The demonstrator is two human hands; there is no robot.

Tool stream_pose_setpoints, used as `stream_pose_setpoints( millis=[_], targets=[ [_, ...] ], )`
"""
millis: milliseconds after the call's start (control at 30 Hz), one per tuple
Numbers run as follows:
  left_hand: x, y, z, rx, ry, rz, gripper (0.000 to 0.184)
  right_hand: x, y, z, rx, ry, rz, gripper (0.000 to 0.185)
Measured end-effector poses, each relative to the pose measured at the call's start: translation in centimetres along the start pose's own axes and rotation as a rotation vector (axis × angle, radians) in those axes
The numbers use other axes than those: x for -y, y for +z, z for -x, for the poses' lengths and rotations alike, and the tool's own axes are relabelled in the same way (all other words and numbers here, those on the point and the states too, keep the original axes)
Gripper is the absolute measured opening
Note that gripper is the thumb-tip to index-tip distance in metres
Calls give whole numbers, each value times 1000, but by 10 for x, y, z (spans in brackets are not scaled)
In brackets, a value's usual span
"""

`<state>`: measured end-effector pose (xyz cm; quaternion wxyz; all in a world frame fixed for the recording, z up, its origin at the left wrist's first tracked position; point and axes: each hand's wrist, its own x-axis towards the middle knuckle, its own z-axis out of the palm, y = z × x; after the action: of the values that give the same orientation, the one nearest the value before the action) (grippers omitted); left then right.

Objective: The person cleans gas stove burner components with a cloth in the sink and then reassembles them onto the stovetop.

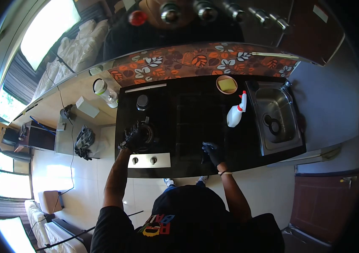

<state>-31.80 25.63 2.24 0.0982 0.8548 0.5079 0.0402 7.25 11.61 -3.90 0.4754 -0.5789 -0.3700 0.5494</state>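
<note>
My left hand (135,140), in a black glove, is over the left side of the black countertop (200,122) at the gas burner (149,134). Its fingers look curled around something dark and spiky that I cannot make out against the glove. My right hand (215,155), also gloved in black, hovers at the counter's front edge, fingers apart and nothing visible in them. A small burner (143,101) lies behind the left hand, and a steel panel with two knobs (153,160) in front. To the right stands a white spray bottle with a red trigger (234,116).
A bowl (218,87) holding a yellow-green sponge (227,85) sits at the counter's back. The steel sink (268,145) on the right contains a round black item (275,126). A blender-like jar (105,92) and white box (87,107) stand to the left. Shiny hood fittings (207,13) hang overhead.
</note>
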Motion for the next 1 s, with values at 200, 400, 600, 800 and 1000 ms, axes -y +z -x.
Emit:
stream_pose_setpoints(
  millis=[200,400,600,800,1000],
  targets=[
    [3,2,4,-9,-21,-18,107,8,9,-3,11,45,-32,25],
    [1,5,10,-35,-106,-65,114,9,19,-4,9,30,-28,26],
    [-29,6,35,-100,-546,-54,125,21,-5,0,-42,11,-47,25],
    [-47,50,50,-310,-680,183,118,14,-56,-2,-86,13,-52,24],
    [-80,52,35,-457,-860,-108,124,12,-102,1,-82,25,-66,21]
  ],
)
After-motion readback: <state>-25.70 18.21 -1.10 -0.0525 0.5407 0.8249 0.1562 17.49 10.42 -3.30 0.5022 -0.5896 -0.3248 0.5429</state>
